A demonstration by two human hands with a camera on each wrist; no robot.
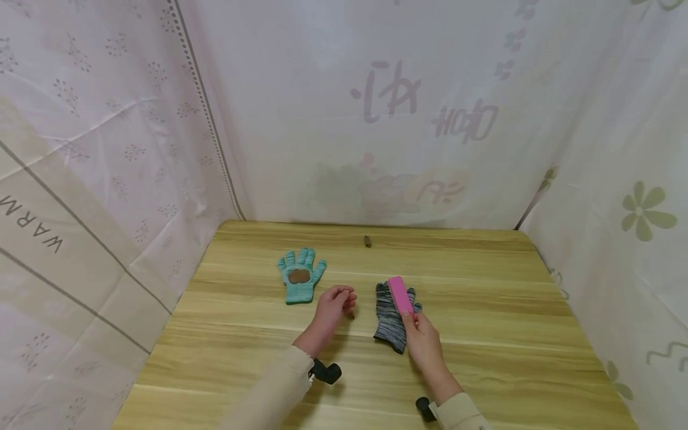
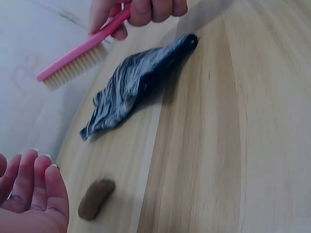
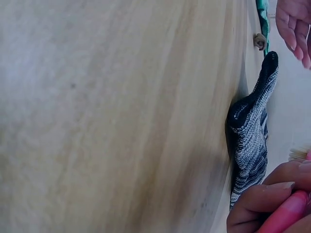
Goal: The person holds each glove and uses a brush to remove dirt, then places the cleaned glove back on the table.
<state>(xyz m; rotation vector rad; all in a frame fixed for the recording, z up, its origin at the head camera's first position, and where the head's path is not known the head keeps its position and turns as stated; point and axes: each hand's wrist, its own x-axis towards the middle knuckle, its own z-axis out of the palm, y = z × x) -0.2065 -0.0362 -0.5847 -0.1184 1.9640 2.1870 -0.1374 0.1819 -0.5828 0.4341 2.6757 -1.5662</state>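
Note:
My right hand (image 1: 424,343) grips the handle of a pink brush (image 1: 400,294) with pale bristles. The brush is held above a grey-and-black knitted glove (image 1: 389,316) that lies on the table. In the left wrist view, the bristles (image 2: 75,68) face down and stand apart from the glove. My left hand (image 1: 334,304) is to the left of that glove, its fingers loosely bent around nothing. Beside it on the table lies a small brown lump (image 2: 96,199). Farther left, a teal knitted glove (image 1: 301,294) lies flat, with a brown patch (image 1: 299,276) on its palm.
The wooden table (image 1: 484,280) has light and dark grain. Near its back edge lies another small brown piece (image 1: 368,241). Pale printed curtains (image 1: 322,119) hang behind the table and on both sides. A black wrist camera (image 1: 326,372) sits on the left forearm.

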